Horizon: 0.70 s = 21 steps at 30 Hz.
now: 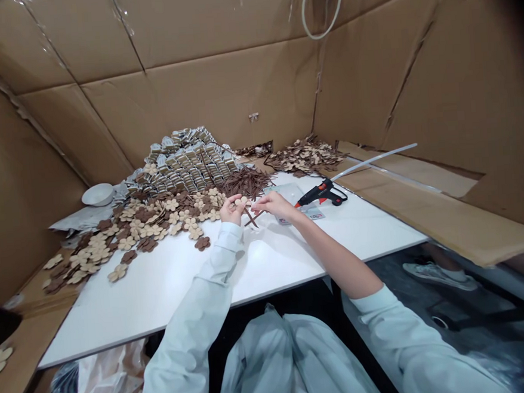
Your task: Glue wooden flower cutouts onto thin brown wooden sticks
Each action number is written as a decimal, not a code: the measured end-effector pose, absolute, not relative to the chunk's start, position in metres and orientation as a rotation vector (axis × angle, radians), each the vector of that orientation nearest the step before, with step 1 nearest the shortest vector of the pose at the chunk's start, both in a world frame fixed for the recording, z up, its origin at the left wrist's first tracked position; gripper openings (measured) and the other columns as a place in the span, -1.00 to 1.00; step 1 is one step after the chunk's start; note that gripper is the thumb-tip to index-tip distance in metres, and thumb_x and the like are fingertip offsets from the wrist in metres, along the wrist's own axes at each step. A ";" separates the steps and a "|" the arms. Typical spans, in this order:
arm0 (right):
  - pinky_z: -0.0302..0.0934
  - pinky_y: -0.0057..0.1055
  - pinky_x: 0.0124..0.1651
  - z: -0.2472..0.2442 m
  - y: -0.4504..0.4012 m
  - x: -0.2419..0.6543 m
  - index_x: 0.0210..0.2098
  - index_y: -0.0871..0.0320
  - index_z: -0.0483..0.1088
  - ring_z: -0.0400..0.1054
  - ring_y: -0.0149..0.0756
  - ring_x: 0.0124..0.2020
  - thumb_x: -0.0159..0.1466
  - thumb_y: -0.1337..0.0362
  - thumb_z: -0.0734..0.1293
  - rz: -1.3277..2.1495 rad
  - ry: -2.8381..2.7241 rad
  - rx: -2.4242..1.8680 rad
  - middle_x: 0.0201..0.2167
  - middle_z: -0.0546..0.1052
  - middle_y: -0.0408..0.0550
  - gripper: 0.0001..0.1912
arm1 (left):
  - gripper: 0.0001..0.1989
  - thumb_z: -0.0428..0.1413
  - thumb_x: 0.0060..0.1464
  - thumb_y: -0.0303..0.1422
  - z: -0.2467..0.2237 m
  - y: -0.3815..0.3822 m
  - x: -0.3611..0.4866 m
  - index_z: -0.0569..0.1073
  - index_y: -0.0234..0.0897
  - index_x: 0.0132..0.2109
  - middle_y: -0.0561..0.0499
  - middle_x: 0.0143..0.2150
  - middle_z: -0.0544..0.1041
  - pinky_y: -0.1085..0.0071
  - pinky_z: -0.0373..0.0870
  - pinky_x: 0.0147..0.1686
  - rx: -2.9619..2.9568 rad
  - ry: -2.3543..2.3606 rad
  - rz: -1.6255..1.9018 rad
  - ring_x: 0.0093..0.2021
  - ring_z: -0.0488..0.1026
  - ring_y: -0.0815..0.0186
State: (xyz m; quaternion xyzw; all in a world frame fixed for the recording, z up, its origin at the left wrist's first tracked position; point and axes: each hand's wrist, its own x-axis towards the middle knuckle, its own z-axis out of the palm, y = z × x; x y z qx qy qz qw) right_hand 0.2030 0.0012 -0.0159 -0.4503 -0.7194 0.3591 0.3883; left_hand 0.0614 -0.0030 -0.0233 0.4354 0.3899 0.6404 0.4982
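Observation:
My left hand (232, 210) is closed at the middle of the table, its fingers pinching a small beige flower piece (244, 202). Close beside it, my right hand (275, 204) pinches a thin dark brown strip (251, 219). The strip crosses between the two hands and dangles below the fingertips. How strip and flower meet is too small to make out. Just beyond the hands lies a heap of brown strips (248, 181). To the right of my right hand, a black and orange glue gun (319, 193) rests on the table with a long glue stick (376, 158) in its back.
Beige and brown flower pieces (129, 225) spread over the table's left side. Silvery packets (192, 165) are stacked behind them, near a white bowl (98, 195). More flower pieces (306, 155) lie at the back right. Cardboard walls (219, 92) enclose the white table (152, 300).

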 end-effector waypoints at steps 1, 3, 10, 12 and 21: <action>0.08 -0.49 -0.40 -0.017 0.002 0.203 -0.50 0.30 0.49 0.27 -0.38 -0.50 -0.02 0.15 0.27 0.897 -1.835 -1.148 -0.55 0.49 -0.02 -0.69 | -0.67 0.24 -0.38 -0.40 -0.023 -0.003 0.061 0.39 -0.34 -0.34 0.08 -0.57 0.42 0.46 0.33 -0.44 1.057 0.966 1.570 -0.53 0.39 0.42; 0.09 -0.48 -0.38 -0.018 0.003 0.202 -0.50 0.30 0.49 0.28 -0.36 -0.48 -0.01 0.15 0.27 0.875 -1.848 -1.165 -0.55 0.49 -0.02 -0.69 | -0.69 0.23 -0.38 -0.41 -0.024 -0.002 0.060 0.38 -0.34 -0.36 0.09 -0.59 0.41 0.48 0.32 -0.48 1.067 1.012 1.583 -0.57 0.37 0.44; -0.06 -0.51 -0.53 -0.014 -0.006 0.194 -0.47 0.32 0.47 0.14 -0.46 -0.60 -0.01 0.02 0.25 0.831 -1.875 -1.144 -0.65 0.39 -0.12 -0.56 | -0.70 0.22 -0.36 -0.42 -0.023 -0.004 0.057 0.39 -0.32 -0.35 0.07 -0.56 0.44 0.45 0.34 -0.44 1.135 1.018 1.580 -0.51 0.41 0.38; -0.07 -0.52 -0.54 -0.014 -0.008 0.191 -0.53 0.33 0.46 0.12 -0.47 -0.61 -0.02 -0.02 0.24 0.815 -1.836 -1.139 -0.68 0.37 -0.11 -0.53 | -0.72 0.21 -0.35 -0.42 -0.020 -0.007 0.058 0.40 -0.33 -0.36 0.07 -0.57 0.44 0.45 0.34 -0.44 1.158 1.021 1.573 -0.52 0.40 0.38; -0.06 -0.51 -0.54 -0.019 -0.005 0.190 -0.56 0.32 0.46 0.12 -0.46 -0.63 -0.03 0.00 0.25 0.816 -1.787 -1.157 -0.72 0.34 -0.12 -0.56 | -0.71 0.25 -0.40 -0.37 -0.022 -0.007 0.057 0.40 -0.32 -0.41 0.08 -0.59 0.43 0.45 0.32 -0.46 1.205 1.004 1.516 -0.56 0.37 0.41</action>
